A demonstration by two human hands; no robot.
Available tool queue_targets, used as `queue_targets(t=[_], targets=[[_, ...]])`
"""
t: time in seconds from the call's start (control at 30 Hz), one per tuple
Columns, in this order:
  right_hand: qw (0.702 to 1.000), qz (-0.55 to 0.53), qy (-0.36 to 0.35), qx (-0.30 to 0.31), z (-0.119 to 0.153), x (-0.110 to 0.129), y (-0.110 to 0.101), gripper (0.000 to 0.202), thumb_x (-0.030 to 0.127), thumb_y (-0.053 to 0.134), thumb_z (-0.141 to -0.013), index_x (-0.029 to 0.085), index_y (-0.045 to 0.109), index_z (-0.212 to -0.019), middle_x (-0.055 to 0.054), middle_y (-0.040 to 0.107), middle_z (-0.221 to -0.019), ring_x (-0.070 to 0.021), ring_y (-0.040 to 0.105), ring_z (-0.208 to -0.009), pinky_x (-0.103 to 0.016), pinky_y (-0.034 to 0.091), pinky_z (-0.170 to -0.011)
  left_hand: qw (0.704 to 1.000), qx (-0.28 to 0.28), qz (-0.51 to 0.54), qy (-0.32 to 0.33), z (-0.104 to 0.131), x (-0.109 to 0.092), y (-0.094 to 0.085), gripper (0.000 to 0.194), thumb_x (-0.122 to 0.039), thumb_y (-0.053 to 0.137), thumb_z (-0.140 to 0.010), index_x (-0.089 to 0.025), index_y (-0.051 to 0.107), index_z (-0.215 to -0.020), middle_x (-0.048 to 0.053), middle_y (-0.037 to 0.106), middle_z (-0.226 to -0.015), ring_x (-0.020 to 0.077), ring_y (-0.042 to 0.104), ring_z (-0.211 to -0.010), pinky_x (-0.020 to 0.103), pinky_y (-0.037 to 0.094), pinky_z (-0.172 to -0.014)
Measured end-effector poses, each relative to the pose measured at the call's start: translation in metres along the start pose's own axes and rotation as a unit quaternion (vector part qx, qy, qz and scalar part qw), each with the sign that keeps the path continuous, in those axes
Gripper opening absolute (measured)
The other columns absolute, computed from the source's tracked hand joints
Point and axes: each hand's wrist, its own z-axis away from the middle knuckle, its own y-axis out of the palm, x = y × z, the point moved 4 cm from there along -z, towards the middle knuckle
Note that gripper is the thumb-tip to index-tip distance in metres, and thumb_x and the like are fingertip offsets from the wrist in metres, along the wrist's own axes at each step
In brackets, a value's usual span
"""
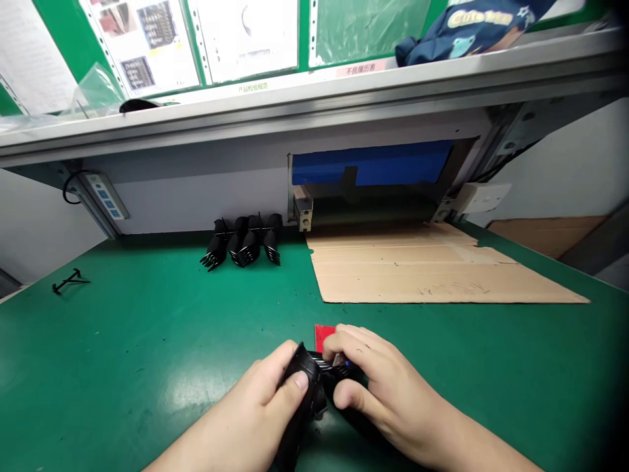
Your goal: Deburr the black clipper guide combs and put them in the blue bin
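Note:
My left hand (pixel 270 390) is closed around a black plastic part (pixel 301 370), thumb pressed on its near face. Dark ribs or teeth show along this part's right side, between my two hands. Close by on the right, my right hand (pixel 381 373) is curled with its fingertips at those ribs. A small metallic bit (pixel 339 359) with a touch of blue shows under its index finger; the rest is hidden by the fingers. Just behind my right fingers a red flat piece (pixel 323 335) lies on the green table (pixel 162 354).
Several black toothed plastic parts (pixel 246 241), joined by thin sprues, lie at the back. A thin black sprue piece (pixel 70 280) is at far left. Flat cardboard (pixel 417 272) covers the back right before an opening (pixel 373 196). A metal-edged shelf (pixel 246 111) spans overhead. Black scraps dot the table.

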Motion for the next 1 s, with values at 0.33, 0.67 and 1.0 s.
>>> queue_targets(t=[0.33, 0.67, 1.0], targets=[[0.987, -0.118, 0.104, 0.044, 0.001, 0.008, 0.004, 0.022, 0.031, 0.043, -0.099, 0.021, 0.053, -0.082, 0.003, 0.058, -0.080, -0.0134, 0.051, -0.074, -0.025, 0.038, -0.071, 0.967, 0.006, -0.213, 0.140, -0.007, -0.013, 0.010, 0.014, -0.024, 0.037, -0.093, -0.022, 0.038, -0.080, -0.003, 0.051, -0.077, 0.0125, 0.040, -0.065, 0.024, 0.030, -0.062], [0.985, -0.119, 0.128, 0.014, 0.002, 0.002, -0.006, 0.023, 0.034, 0.040, -0.099, 0.021, 0.048, -0.083, 0.003, 0.050, -0.076, -0.0129, 0.044, -0.068, -0.025, 0.037, -0.063, 0.975, 0.003, -0.201, 0.093, -0.004, -0.015, 0.007, 0.016, -0.033, 0.035, -0.096, -0.023, 0.044, -0.086, -0.002, 0.056, -0.082, 0.0148, 0.050, -0.076, 0.023, 0.031, -0.062], [0.990, -0.116, 0.068, 0.051, 0.001, 0.007, -0.003, 0.017, 0.028, 0.042, -0.100, 0.023, 0.056, -0.091, 0.003, 0.059, -0.084, -0.0128, 0.052, -0.076, -0.025, 0.040, -0.073, 0.974, -0.001, -0.202, 0.106, -0.004, -0.017, 0.007, 0.016, -0.031, 0.036, -0.095, -0.023, 0.046, -0.086, -0.002, 0.057, -0.083, 0.0144, 0.051, -0.077, 0.023, 0.033, -0.064]])
